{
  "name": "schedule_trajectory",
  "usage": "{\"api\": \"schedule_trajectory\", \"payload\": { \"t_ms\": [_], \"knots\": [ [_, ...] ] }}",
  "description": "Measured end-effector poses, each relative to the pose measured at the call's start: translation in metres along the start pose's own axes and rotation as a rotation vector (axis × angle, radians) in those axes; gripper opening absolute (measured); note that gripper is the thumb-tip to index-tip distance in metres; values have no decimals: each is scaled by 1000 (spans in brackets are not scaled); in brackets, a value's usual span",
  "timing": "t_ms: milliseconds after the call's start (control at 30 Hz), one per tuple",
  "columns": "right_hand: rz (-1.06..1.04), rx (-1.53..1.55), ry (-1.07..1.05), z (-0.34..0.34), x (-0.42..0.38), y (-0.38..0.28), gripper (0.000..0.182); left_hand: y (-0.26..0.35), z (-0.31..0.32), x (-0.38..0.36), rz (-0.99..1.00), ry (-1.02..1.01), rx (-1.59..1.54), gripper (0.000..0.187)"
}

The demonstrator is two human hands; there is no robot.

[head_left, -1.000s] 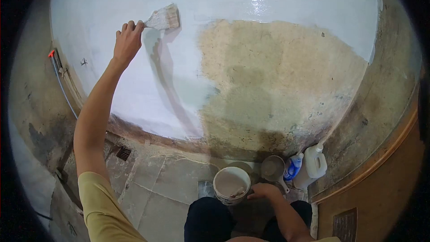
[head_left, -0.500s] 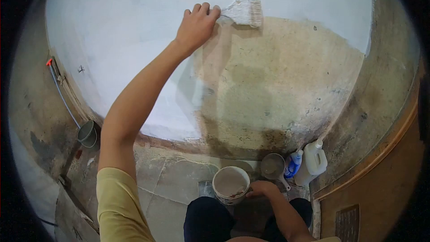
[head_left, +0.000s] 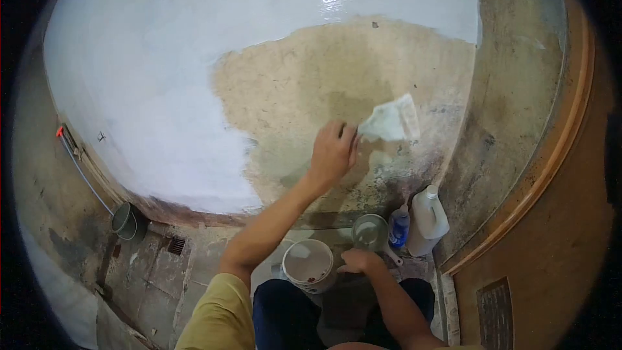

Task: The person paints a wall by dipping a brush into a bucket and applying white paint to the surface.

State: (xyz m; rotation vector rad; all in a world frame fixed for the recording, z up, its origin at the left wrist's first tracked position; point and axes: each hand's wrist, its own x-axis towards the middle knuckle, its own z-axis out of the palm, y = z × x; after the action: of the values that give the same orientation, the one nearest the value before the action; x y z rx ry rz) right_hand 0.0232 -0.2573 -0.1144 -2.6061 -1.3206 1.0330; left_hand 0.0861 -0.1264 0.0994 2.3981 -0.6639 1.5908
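Note:
My left hand (head_left: 334,153) grips a wide paintbrush (head_left: 389,120) by its handle. The bristles, coated in white paint, point right and overlap the bare, stained part of the wall (head_left: 272,104). White paint (head_left: 142,91) covers the wall above and to the left, with a wet shine near the top. Down between my knees, a paint bucket (head_left: 286,272) holds pale paint. My right hand (head_left: 361,262) is curled right at the bucket's right rim; I cannot tell what its fingers hold.
Just beyond my right hand lie a handled dipper (head_left: 370,232), a blue-labelled bottle (head_left: 399,228) and a white jug (head_left: 429,223). A dark bucket (head_left: 128,221) stands at the left beside a thin blue pole (head_left: 87,172). A wooden panel (head_left: 538,246) is on the right.
My left hand has brought the brush down and to the right, off the painted edge onto the bare patch. My view has turned slightly right. The right hand has shifted slightly at the bucket's rim.

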Motion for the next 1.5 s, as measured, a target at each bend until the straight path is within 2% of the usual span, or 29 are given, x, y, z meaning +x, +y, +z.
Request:
{"api": "schedule_trajectory", "payload": {
  "t_ms": [67, 167, 233, 367, 433, 567, 633, 833, 1033, 1267, 1367, 1433, 1467, 1500],
  "knots": [
    [-96, 58, 73, 5, -4, 3, 56, 6, 14, -17, -20, -15, -28, 19],
    [-107, 58, 81, 15, -6, 5, 53, 7, 29, -38, -77, -104, -34, 21],
    [-72, 68, 74, 13, -16, 4, 51, 8, 34, -54, -233, -123, -120, 20],
    [-23, 32, 49, 22, -6, 11, 49, 19, 38, -116, -370, -97, -142, 20],
    [-22, 49, 82, 12, -20, 3, 49, 25, 37, -150, -539, -102, -261, 21],
    [-80, 94, 146, 15, -25, -5, 48, 3, 23, -160, -417, -143, -113, 24],
    [-68, 91, 128, 14, -28, -7, 47, 3, 23, -164, -521, -119, -207, 23],
    [-60, 71, 133, 20, -24, -7, 46, -1, 18, -167, -604, -175, -164, 24],
    [-41, 47, 86, 16, -25, -10, 49, -2, 21, -167, -498, -160, -129, 25],
    [-23, 2, 25, 14, -24, -11, 52, -2, 21, -167, -554, -148, -170, 24],
    [-17, 18, 29, 14, -26, -12, 52, 1, 18, -161, -502, -57, -171, 23],
    [-9, 20, 8, 17, -20, -10, 52, 6, 12, -156, -660, -181, -364, 23],
    [-5, 12, -6, 20, -16, -8, 52, 4, 12, -156, -668, -199, -377, 23],
    [14, 53, 32, 24, -14, -8, 52, 1, 13, -158, -904, -264, -769, 26]
  ]
}}
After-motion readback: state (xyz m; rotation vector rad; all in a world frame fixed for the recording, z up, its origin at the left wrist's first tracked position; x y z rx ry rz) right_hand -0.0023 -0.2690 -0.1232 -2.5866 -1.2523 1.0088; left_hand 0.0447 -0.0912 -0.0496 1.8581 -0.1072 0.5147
